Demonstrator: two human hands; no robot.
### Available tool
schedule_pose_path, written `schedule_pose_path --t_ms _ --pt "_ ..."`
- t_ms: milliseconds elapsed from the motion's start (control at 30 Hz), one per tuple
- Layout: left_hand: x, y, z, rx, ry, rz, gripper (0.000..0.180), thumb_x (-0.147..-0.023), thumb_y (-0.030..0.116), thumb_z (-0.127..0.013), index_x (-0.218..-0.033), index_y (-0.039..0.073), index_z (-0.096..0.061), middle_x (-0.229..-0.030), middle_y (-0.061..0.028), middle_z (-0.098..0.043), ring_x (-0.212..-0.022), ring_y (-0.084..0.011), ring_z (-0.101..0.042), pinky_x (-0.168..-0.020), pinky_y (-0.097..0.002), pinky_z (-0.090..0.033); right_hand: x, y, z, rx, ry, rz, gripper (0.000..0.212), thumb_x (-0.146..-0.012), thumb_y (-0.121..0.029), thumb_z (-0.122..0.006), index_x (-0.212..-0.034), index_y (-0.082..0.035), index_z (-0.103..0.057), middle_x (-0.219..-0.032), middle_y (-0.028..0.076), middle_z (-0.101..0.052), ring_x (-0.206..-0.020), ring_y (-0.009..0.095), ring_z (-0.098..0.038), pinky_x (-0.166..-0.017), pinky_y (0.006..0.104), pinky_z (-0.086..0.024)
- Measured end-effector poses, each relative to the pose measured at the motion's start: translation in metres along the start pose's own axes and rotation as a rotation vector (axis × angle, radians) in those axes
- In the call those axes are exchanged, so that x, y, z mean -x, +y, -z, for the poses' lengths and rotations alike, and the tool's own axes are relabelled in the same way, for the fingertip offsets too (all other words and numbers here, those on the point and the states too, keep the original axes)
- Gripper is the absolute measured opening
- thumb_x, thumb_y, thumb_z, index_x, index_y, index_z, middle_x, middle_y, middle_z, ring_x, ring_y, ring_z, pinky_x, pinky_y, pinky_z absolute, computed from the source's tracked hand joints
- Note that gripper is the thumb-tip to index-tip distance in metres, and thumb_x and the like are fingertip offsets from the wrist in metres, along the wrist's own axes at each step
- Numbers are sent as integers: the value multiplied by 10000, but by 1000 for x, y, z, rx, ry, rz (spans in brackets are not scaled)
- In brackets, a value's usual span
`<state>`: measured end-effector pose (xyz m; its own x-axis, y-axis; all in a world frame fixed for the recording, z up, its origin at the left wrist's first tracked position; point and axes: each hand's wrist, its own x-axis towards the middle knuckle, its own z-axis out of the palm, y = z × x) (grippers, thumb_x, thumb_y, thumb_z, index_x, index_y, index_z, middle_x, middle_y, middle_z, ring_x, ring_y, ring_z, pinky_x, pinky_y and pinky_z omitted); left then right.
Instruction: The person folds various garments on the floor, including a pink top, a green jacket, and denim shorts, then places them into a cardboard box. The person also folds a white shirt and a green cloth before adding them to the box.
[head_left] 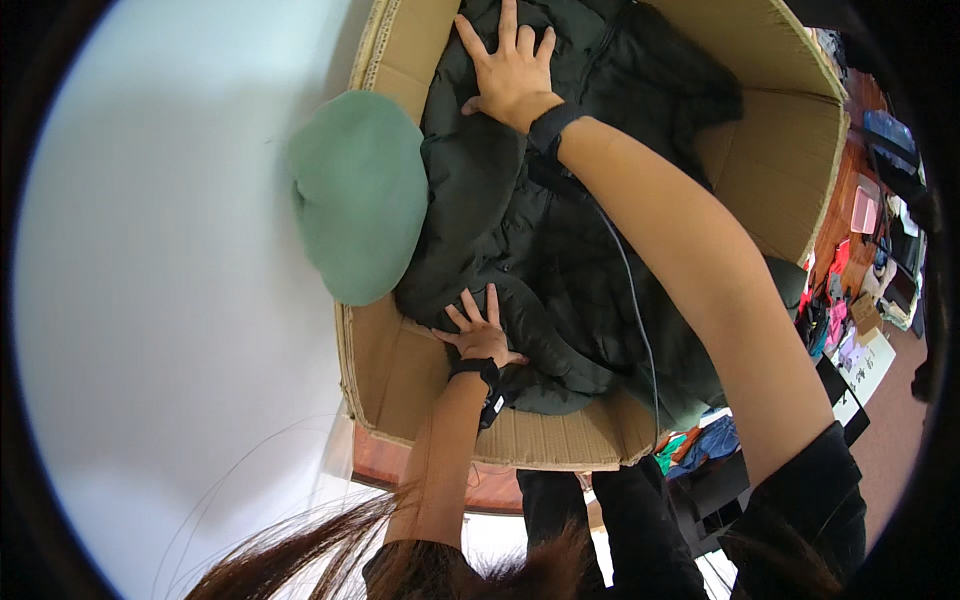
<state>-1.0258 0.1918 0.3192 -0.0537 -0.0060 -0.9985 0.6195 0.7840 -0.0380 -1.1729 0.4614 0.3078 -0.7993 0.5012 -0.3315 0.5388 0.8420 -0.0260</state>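
Dark jacket (470, 195) bunched in box (550, 440), directly under both palms, longest spread near-to-far. Left hand (480, 338): grip spread, on near part, nearer box's near wall. Right hand (512, 78): grip spread, on far part. Green item (360, 195) at left rim.

Padded garment (565, 290): blackish dark green, plain
Carton (787, 160): tan brown, plain inner walls
Soft rounded item (360, 195): pale sage green, plain
Wall (180, 250): bluish white, greyer in shadow
Wristband, right (553, 130): black
Wristband, left (478, 372): black
Cord (641, 310): dark grey
Sleeve, right (810, 490): black
Trousers (640, 520): black
Wooden floor (495, 487): reddish brown
Tray (865, 205): light pink
Flat sheet (870, 375): white, dark markings
Cloth heap (715, 445): blue, green, red
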Motion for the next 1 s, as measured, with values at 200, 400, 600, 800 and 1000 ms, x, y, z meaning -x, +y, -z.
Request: schedule_pose_path --t_ms 200,400,600,800,1000 --pt "-30 -6 -9 -84 -29 -32 1422 -614 694 -755 -1483 127 218 -1516 -279 223 -1388 -540 85 -1015 -766 -155 -34 -10 -53 -89 -5 -109 1338 -554 -507 -871 -1532 -306 19 -1584 180 -67 -1384 422 -211 -1056 703 -117" --pt "-47 -8 -29 -61 -74 -8 1361 -675 668 -730 -1487 83 192 -1486 -343 212 -1373 -562 83 -1007 -764 -127 -69 -24 -99 -72 -149 -217 1129 -742 -409 -718 -1521 -351 96 -1599 107 -59 -1422 429 -102 -1057 707 -43" --pt "-46 -11 -32 63 -41 -23 1261 -675 585 -783 -1515 137 45 -1509 -313 177 -1385 -538 51 -1007 -764 -101 -89 -29 -123 -236 -107 -256 1288 -619 -333 -835 -1530 -270 73 -1573 186 -97 -1405 502 -63 -1035 737 -29" --pt "-47 -10 -32 47 13 19 1132 -676 591 -774 -1482 181 -93 -1518 -277 -5 -1381 -497 -73 -1020 -721 -152 -95 -30 -117 -268 -226 -259 1280 -615 -310 -831 -1535 -250 57 -1583 177 -44 -1415 502 15 -1039 728 -4" --pt "-63 -18 -64 43 210 -4 973 -807 544 -666 -1489 177 -76 -1537 -276 32 -1394 -492 -61 -1030 -715 -150 -97 -32 -107 -246 -284 -271 1054 -744 -404 -672 -1539 -294 11 -1592 149 -32 -1427 452 -32 -1076 670 3"
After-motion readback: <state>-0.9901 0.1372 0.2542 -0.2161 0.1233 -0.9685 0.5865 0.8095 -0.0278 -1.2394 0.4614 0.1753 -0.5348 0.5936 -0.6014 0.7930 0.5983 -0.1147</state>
